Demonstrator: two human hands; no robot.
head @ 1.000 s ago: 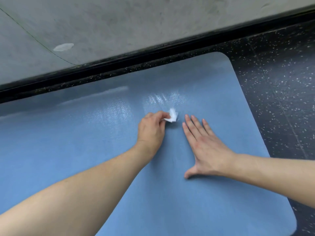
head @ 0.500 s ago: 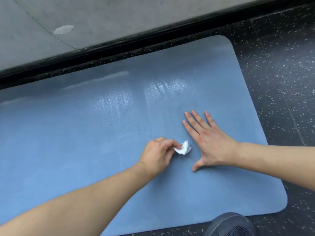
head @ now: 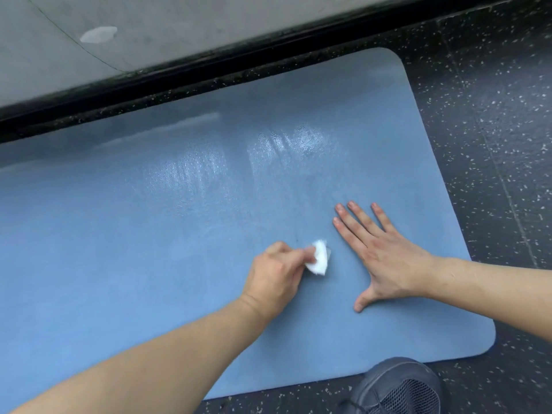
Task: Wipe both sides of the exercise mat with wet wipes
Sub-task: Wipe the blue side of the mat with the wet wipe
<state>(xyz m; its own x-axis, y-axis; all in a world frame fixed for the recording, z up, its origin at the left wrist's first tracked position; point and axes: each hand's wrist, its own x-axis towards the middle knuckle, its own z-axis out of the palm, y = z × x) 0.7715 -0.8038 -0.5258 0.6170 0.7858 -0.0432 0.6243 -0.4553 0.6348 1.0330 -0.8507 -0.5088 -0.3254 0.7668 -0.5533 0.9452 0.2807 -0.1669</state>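
Blue exercise mat (head: 149, 234) lies flat on speckled floor (head: 493, 144). Left hand (head: 276, 274) pinches a wadded wet wipe (head: 408, 259) against it; right hand (head: 385, 256) flat, fingers straight, pinning it. Risk — small wad leaves unwiped strips.

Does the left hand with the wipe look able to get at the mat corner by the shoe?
Probably not yet: the flat right hand lies between the left hand and that corner.

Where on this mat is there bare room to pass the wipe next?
Free: the blue mat left of the left hand, and the strip from the right hand to the far rounded corner. Crowded: the gap between both hands, where the wet wipe sits, and the near edge by the shoe.
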